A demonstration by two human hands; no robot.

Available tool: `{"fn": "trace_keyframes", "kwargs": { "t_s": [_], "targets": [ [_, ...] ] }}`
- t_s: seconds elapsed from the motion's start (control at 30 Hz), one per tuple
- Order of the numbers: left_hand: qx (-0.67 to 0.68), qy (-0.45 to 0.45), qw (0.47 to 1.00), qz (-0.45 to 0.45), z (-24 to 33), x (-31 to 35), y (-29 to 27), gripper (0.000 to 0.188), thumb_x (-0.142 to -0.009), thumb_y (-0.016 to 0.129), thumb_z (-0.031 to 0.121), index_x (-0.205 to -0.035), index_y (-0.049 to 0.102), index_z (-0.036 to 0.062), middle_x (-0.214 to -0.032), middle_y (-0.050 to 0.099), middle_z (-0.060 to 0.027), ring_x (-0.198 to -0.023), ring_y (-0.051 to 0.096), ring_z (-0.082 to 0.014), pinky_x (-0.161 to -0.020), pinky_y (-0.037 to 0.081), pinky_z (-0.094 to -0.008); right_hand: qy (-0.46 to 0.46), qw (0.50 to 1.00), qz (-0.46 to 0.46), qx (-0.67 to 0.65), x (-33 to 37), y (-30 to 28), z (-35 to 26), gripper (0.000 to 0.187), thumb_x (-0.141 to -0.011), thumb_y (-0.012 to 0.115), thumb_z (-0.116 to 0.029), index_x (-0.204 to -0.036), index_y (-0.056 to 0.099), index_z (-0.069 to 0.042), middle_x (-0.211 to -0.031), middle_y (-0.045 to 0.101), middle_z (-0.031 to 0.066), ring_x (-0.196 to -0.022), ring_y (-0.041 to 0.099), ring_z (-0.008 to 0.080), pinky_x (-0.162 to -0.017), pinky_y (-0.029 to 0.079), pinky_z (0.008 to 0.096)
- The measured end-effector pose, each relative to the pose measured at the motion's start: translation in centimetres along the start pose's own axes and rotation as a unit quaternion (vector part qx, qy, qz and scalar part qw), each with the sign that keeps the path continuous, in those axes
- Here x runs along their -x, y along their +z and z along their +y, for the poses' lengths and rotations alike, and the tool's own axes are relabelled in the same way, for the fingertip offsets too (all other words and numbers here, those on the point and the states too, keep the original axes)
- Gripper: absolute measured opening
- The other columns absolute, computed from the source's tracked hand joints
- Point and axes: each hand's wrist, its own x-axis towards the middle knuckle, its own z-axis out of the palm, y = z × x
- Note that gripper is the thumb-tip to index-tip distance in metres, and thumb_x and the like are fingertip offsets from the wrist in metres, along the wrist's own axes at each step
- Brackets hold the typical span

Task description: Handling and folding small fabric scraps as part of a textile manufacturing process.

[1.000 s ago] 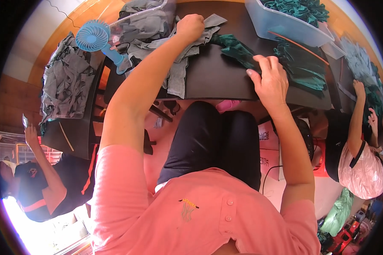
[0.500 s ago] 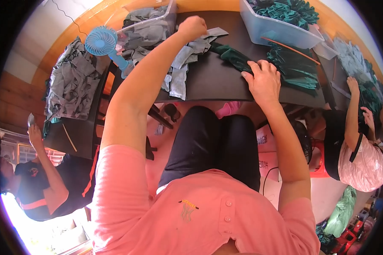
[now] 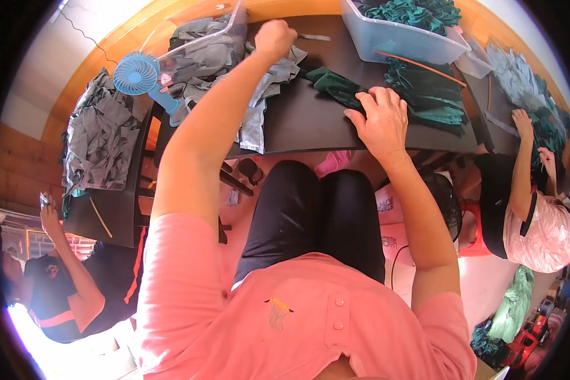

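My left hand [image 3: 276,39] reaches to the far side of the table, curled closed with its knuckles up. Whatever it may grip is hidden. Below it lies a heap of grey fabric strips [image 3: 254,117], some hanging over the table's near edge. A narrow pale strip [image 3: 313,37] lies just right of that hand. My right hand [image 3: 381,120] rests palm down, fingers apart, at the right end of a long dark green velvet strip [image 3: 335,85]. More green velvet pieces [image 3: 424,95] lie in a gathered pile to its right.
A clear tub [image 3: 402,47] of green fabric and a tub [image 3: 237,31] of grey fabric stand at the back of the dark table [image 3: 297,136]. A blue fan [image 3: 136,73] stands left, near a grey fabric pile [image 3: 101,136]. An orange stick [image 3: 418,68] crosses the green pile. People sit on both sides.
My left hand has moved slightly up and left, and the grey strip beside it now shows as a narrow band. My right hand stays on the green velvet. The whole view has shifted a little.
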Motion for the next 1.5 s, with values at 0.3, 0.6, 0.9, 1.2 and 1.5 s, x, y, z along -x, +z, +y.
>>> {"fn": "trace_keyframes", "kwargs": {
  "t_s": [0.3,0.6,0.9,1.2,1.5],
  "targets": [
    [0.437,0.082,0.886,-0.134,7.8,6.8,-9.9,0.012,-0.078,0.054,0.005,-0.069,0.061,0.0014,-0.067,0.055,-0.0043,-0.058,0.051,-0.0113,-0.049,0.037,-0.0272,0.121,0.897,0.134,-0.404,1.0,-1.9,-1.6,0.03,-0.077,0.075,-0.02,-0.101,0.063,-0.006,-0.087,0.063,0.0064,-0.078,0.06,0.0201,-0.07,0.045,0.033],
    [0.669,-0.233,0.642,-0.294,12.6,23.3,-11.0,0.021,-0.08,0.066,0.011,-0.095,0.064,-0.0036,-0.08,0.063,-0.0056,-0.067,0.059,-0.0128,-0.063,0.049,-0.0268,0.381,0.57,-0.081,-0.724,6.1,-5.0,-4.2,0.013,-0.084,0.067,-0.017,-0.089,0.068,-0.005,-0.081,0.065,0.0009,-0.07,0.059,0.0102,-0.063,0.043,0.023],
    [0.615,-0.298,0.693,-0.227,11.9,31.5,-10.7,0.016,-0.082,0.069,0.014,-0.088,0.065,-0.0008,-0.076,0.064,-0.0049,-0.065,0.058,-0.0113,-0.061,0.048,-0.0251,0.441,0.53,-0.099,-0.717,11.0,-3.6,-7.9,0.007,-0.082,0.069,-0.014,-0.082,0.066,-0.007,-0.073,0.062,-0.0028,-0.064,0.055,0.0063,-0.056,0.04,0.021],
    [0.522,-0.311,0.773,-0.181,6.7,33.7,-10.3,0.007,-0.075,0.064,0.006,-0.071,0.062,0.0003,-0.061,0.059,-0.005,-0.051,0.055,-0.0121,-0.049,0.043,-0.0228,0.489,0.574,-0.142,-0.642,11.6,1.0,-13.8,0.01,-0.079,0.069,-0.009,-0.081,0.064,-0.001,-0.067,0.06,0.0027,-0.055,0.054,0.0103,-0.05,0.039,0.0243],
    [0.498,-0.416,0.742,-0.172,4.0,36.9,-7.7,0.014,-0.079,0.063,0.008,-0.087,0.062,-0.0033,-0.072,0.063,-0.0108,-0.057,0.062,-0.0162,-0.043,0.045,-0.0235,0.444,0.604,-0.222,-0.624,14.9,3.6,-14.0,0.015,-0.075,0.07,-0.005,-0.088,0.065,0.001,-0.076,0.065,0.0054,-0.07,0.059,0.0107,-0.064,0.045,0.0256]
  ]
}}
